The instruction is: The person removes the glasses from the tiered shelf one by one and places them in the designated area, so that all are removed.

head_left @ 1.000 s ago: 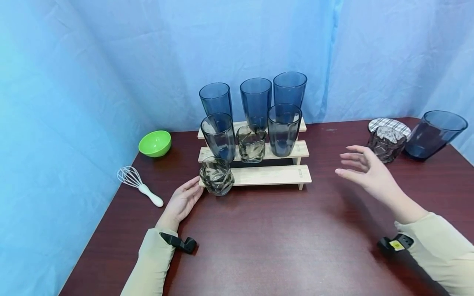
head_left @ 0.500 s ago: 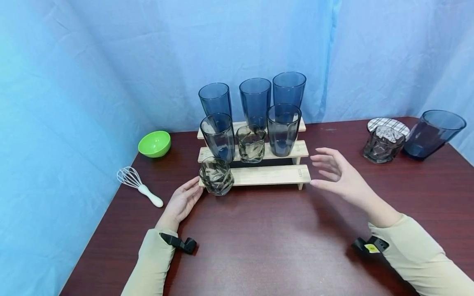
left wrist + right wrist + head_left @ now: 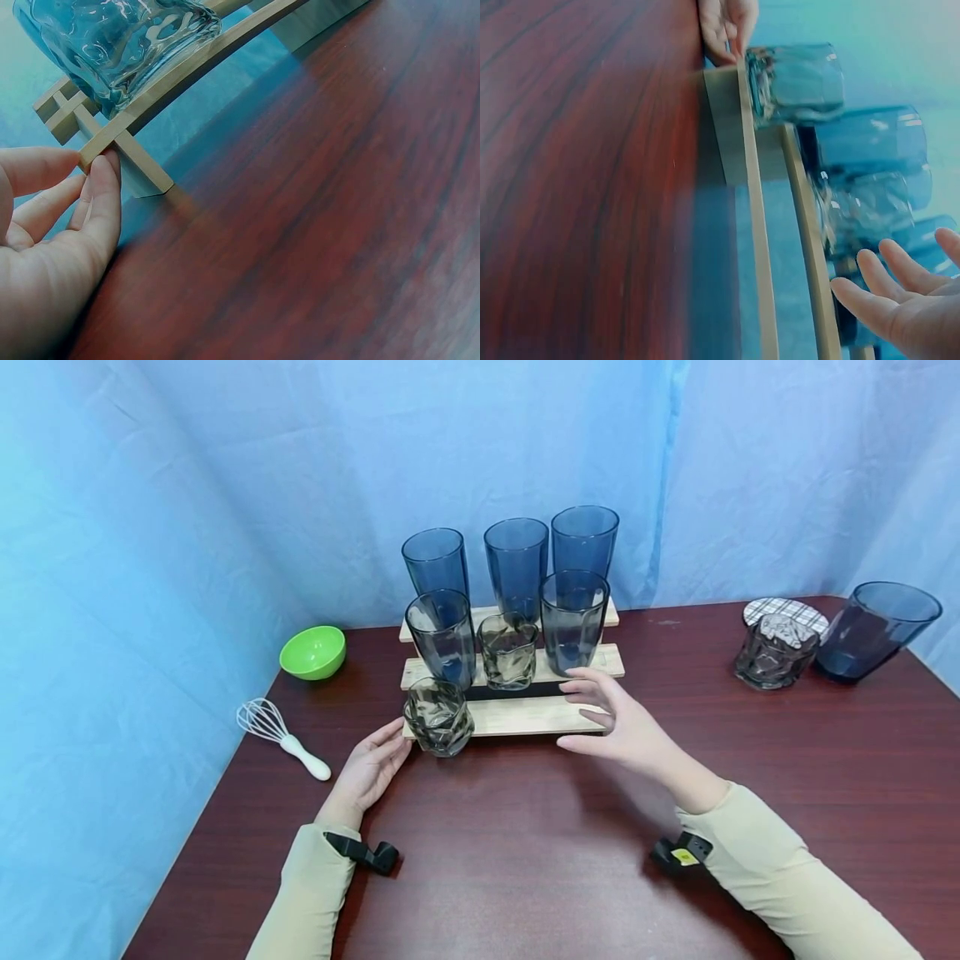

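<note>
A three-step wooden rack point(image 3: 525, 717) stands at the back centre of the table. My left hand point(image 3: 367, 774) pinches the left end of its lowest step, which shows close up in the left wrist view between thumb and fingertips point(image 3: 105, 169). Just beside those fingers, a short faceted smoky glass point(image 3: 439, 717) sits on that step. My right hand point(image 3: 626, 727) holds nothing; its spread, slightly bent fingers overlap the right part of the lowest step in the head view. The middle step bears another short glass point(image 3: 509, 652) between two tall blue tumblers point(image 3: 573, 627).
Several tall blue tumblers point(image 3: 517, 564) fill the top step. At the right are a tilted blue tumbler point(image 3: 873, 631), a short dark glass point(image 3: 777, 652) and a checked round coaster point(image 3: 783, 608). A green bowl point(image 3: 313, 652) and white whisk point(image 3: 285, 737) lie left.
My right hand has travelled left, from beside the short dark glass at the right to the front right of the rack. My left hand stays at the rack's left end.
</note>
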Tool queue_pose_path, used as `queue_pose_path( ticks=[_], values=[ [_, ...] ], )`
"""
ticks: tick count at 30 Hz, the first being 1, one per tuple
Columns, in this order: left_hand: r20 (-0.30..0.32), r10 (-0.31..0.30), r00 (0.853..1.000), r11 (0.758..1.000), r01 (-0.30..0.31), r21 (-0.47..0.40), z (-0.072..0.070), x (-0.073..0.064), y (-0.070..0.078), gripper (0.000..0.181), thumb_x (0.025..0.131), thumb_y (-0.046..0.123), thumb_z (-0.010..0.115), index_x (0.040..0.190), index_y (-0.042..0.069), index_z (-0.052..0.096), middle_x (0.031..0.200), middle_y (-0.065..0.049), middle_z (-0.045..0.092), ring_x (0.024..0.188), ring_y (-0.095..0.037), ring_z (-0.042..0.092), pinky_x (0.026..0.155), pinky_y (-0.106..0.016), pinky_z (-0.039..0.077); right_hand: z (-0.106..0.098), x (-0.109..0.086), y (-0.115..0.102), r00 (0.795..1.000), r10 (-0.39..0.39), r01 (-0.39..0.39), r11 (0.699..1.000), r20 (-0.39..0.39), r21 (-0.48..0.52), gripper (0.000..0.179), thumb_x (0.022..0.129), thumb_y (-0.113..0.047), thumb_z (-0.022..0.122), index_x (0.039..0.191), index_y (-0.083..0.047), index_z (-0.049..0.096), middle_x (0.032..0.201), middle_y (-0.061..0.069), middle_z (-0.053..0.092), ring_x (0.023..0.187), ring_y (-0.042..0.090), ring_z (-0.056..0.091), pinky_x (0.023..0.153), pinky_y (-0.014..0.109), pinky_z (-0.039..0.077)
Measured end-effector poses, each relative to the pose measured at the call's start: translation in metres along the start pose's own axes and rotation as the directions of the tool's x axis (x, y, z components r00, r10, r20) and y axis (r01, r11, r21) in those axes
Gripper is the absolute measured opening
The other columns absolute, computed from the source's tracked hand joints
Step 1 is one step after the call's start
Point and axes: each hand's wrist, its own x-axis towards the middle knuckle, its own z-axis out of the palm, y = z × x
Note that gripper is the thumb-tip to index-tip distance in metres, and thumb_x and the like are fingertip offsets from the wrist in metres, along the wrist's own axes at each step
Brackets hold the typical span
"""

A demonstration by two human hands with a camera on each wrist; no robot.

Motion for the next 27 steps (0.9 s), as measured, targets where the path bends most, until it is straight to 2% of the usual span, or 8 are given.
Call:
queue_pose_path(
  ticks=[7,14,19,27],
  values=[
    [-0.003,-0.017,1.000,1.000,0.017,-0.001,0.002,0.000,0.001,0.053,0.098,-0.007,0.031,0.149,-0.002,0.016,0.112,0.006,0.053,0.097,-0.001,0.059,0.089,-0.014,0.047,0.028,0.014,-0.004,0.999,0.016,-0.016,1.000,0.039,0.006,0.079,0.075,-0.005,0.078,0.140,-0.006,0.033,0.135,0.017,0.047,0.128,0.037,0.044,0.107,0.051,0.037],
    [0.010,-0.013,1.000,1.000,0.013,-0.007,0.004,0.000,0.003,0.053,0.098,-0.007,0.031,0.149,-0.004,0.017,0.108,0.008,0.057,0.096,-0.002,0.059,0.088,-0.014,0.047,0.051,0.024,-0.005,0.999,0.011,-0.011,1.000,0.045,-0.015,0.079,0.074,-0.007,0.079,0.140,-0.008,0.035,0.135,0.016,0.047,0.127,0.035,0.045,0.108,0.050,0.036],
    [0.023,0.002,1.000,1.000,-0.001,-0.011,0.004,-0.001,0.003,0.053,0.098,-0.008,0.032,0.148,-0.005,0.017,0.106,0.008,0.060,0.096,-0.002,0.060,0.086,-0.014,0.048,0.064,0.029,-0.006,0.999,0.018,-0.018,1.000,0.027,-0.019,0.079,0.074,-0.010,0.080,0.140,-0.008,0.036,0.134,0.018,0.048,0.125,0.034,0.047,0.108,0.049,0.037],
    [0.010,0.013,1.000,1.000,-0.013,-0.008,0.003,-0.003,0.003,0.053,0.098,-0.008,0.032,0.148,-0.007,0.014,0.104,0.009,0.061,0.095,-0.002,0.060,0.086,-0.014,0.048,0.092,0.038,-0.001,0.999,-0.034,0.032,0.996,-0.016,-0.081,0.083,0.070,-0.016,0.084,0.139,-0.008,0.038,0.129,0.018,0.053,0.121,0.032,0.051,0.106,0.046,0.040]
  ],
)
